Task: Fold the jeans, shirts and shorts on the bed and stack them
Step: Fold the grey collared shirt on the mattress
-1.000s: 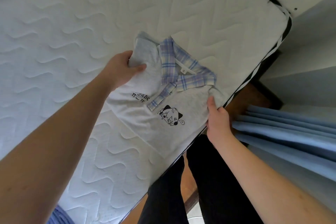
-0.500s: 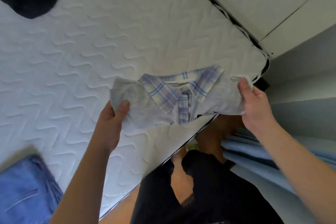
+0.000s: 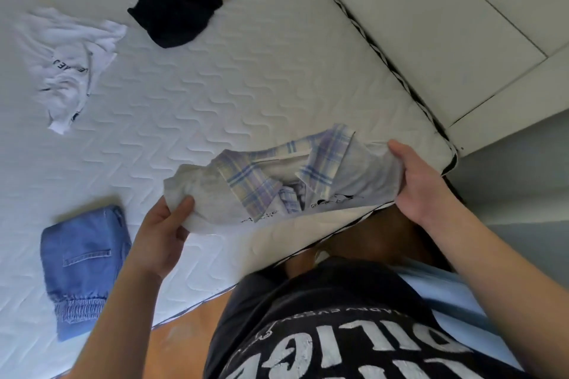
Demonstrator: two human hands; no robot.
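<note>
White quilted mattress with a wavy stitch pattern fills most of the view; black-and-white piped edging runs along its right side, pale panelled wall beyond. Grey shirt with a blue-and-lilac plaid collar is held folded between both hands, lifted just above the near mattress corner. Fabric looks soft and thin, collar flaps stiffer and pointed; small black print is partly seen at the lower fold. Left hand is clamped on the shirt's left end, thumb on top, fingers curled beneath. Right hand is gripped round the right end, fingers wrapped over the edge, thumb hidden under cloth. Folded blue jeans, squarish, with an elastic gathered cuff and a stitched pocket seam, are seen just left of the left hand, flat on the mattress. Crumpled white T-shirt with black lettering is seen well beyond the left hand; bunched black shorts with a drawstring lie beyond it, further right.
</note>
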